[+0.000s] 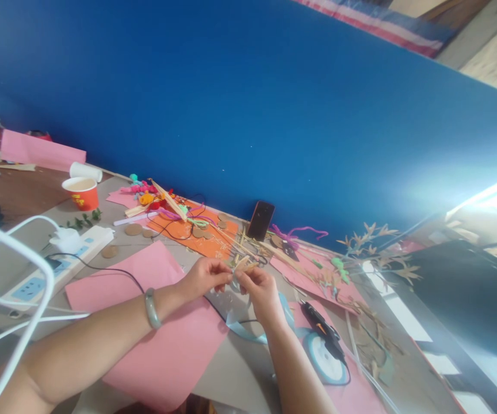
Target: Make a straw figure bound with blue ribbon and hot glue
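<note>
Above the middle of the table my two hands meet, fingertips almost touching. My left hand [203,279], with a pale green bangle [152,309] on its wrist, pinches a thin pale blue ribbon [236,329] between thumb and forefinger. My right hand [262,292] is closed in a pinch on a small tan dried plant piece [244,264]; the ribbon seems to pass there too, though fingers cover most of it. Below and right of my right hand, a white-and-blue ribbon spool [324,362] lies under a black glue gun [320,322].
Pink paper [162,356] lies beneath my left forearm. A power strip [54,270] with white cables is at left, near a red paper cup [80,194]. Orange paper [214,238] bears craft scraps. A phone [261,220] leans against the blue partition [231,115]. Dried stems [373,339] lie right.
</note>
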Demonstrator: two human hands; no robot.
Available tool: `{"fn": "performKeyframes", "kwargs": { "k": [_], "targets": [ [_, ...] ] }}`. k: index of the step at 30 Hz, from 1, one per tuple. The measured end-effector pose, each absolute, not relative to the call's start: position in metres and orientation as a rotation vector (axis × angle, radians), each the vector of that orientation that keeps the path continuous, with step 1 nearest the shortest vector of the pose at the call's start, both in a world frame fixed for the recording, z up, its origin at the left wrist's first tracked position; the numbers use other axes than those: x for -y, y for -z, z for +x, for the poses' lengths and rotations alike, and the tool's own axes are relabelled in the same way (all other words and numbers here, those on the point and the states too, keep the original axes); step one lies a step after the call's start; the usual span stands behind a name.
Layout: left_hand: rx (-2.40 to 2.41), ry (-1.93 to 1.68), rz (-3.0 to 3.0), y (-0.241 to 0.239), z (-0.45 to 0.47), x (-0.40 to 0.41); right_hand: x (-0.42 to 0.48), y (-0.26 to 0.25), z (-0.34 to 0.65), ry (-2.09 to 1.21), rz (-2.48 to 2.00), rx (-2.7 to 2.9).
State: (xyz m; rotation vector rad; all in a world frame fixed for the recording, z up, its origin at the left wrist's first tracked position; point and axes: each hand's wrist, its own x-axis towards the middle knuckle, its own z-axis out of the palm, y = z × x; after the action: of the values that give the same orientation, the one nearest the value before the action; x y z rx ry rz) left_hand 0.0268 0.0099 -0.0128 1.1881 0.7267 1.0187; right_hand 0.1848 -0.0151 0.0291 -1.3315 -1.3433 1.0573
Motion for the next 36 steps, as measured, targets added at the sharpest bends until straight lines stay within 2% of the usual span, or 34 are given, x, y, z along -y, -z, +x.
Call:
{"fn": "performKeyframes", "kwargs": {
  "k": [17,36],
  "targets": [
    [-0.797,-1.151,1.212,0.008,0.028,-0.005,0.017,-0.032,0.185,-1.167,-1.279,1.326],
    [-0.933,-1.272,1.323,0.004,0.03,0.004,0.021,-0.025,0.175,-0.847,-1.356,1.388]
  ]
}}
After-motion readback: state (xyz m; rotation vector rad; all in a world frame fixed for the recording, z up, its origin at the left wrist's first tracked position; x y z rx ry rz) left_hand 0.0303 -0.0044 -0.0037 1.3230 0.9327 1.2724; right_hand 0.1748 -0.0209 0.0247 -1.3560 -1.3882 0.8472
